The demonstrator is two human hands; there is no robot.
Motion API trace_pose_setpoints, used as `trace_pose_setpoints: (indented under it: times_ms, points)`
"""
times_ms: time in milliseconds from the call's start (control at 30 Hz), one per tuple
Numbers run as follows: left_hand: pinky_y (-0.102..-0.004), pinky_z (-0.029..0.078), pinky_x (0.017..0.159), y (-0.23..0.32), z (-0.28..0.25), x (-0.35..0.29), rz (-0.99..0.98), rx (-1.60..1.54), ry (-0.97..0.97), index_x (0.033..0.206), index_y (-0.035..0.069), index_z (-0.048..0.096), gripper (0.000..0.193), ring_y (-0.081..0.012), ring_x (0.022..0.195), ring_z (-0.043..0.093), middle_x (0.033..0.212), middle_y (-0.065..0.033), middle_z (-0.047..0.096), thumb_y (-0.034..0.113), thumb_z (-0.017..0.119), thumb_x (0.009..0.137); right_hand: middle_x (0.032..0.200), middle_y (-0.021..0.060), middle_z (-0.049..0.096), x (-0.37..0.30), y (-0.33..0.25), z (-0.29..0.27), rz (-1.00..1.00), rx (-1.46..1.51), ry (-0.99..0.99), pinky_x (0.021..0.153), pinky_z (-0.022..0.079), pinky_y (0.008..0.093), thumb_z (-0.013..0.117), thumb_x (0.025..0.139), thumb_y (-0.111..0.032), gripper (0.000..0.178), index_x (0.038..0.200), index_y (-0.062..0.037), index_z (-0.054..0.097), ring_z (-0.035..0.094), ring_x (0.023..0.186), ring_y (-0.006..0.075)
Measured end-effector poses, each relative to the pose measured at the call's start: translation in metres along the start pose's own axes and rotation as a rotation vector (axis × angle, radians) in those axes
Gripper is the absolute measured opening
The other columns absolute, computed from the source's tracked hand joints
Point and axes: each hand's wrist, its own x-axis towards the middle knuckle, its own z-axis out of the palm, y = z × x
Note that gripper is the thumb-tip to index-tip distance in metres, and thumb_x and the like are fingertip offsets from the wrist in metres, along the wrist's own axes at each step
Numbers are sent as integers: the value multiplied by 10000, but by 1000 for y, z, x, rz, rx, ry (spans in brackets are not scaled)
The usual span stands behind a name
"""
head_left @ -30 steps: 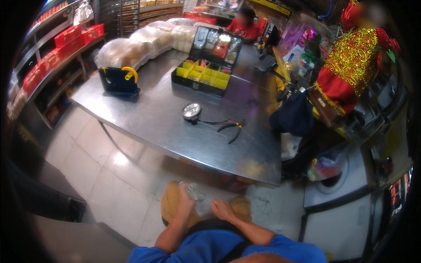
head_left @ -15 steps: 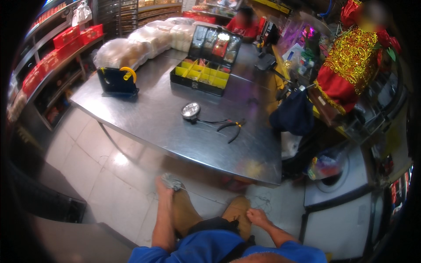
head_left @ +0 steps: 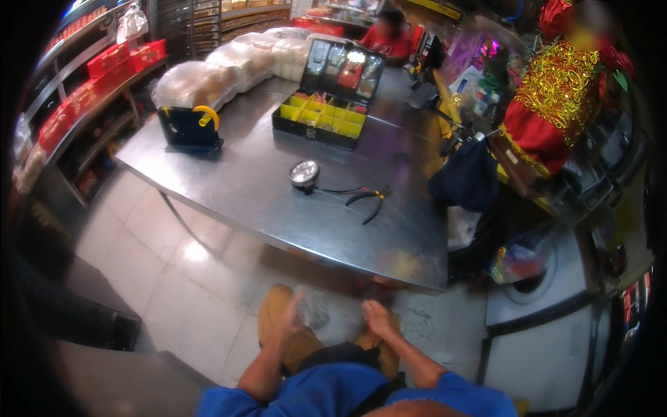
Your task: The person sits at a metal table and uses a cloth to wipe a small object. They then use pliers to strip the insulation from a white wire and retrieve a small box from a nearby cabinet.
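My left hand is over my left thigh, its fingers closed at the edge of a crumpled grey, see-through bundle. I cannot tell whether this is thin plastic or tangled thread. Over my right knee, my right hand is closed; what it grips, if anything, is too small to make out. On the metal table beyond my hands lies a round lamp with a lead. Pliers with dark handles lie at the end of that lead. Both hands are below the table's near edge.
An open black toolbox with yellow compartments stands farther back, beside a dark upright holder. Filled plastic bags line the far left side. A dark blue cap hangs at right. A person in red is behind the table.
My left hand has moved right and inward with the grey bundle. My right hand has come forward and left, so the hands are closer together. The view has shifted slightly.
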Motion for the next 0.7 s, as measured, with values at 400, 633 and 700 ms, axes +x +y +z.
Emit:
trace_pose_setpoints:
  times_ms: [400,633,700]
  points:
    - [-407,548,877,-51,16,10,-35,38,-151,1210,48,575,354,-246,969,669,1099,-112,670,309,581,970,905,251,645,30,-63,40,-215,-261,-316,719,472,485,477,898,-184,241,944,9,615,624,812,411]
    - [-429,554,867,-59,0,17,-205,-109,-251,1192,51,603,421,-252,926,689,1054,-107,694,404,544,970,636,40,520,28,-35,45,164,205,-463,495,372,317,478,925,-227,246,775,-63,582,489,561,143]
    - [-423,557,861,-58,-3,16,-210,-102,-271,1190,50,605,431,-253,904,693,1039,-109,697,414,537,969,616,-6,473,26,-39,46,321,353,-481,457,323,278,478,930,-229,249,746,-90,572,436,531,93]
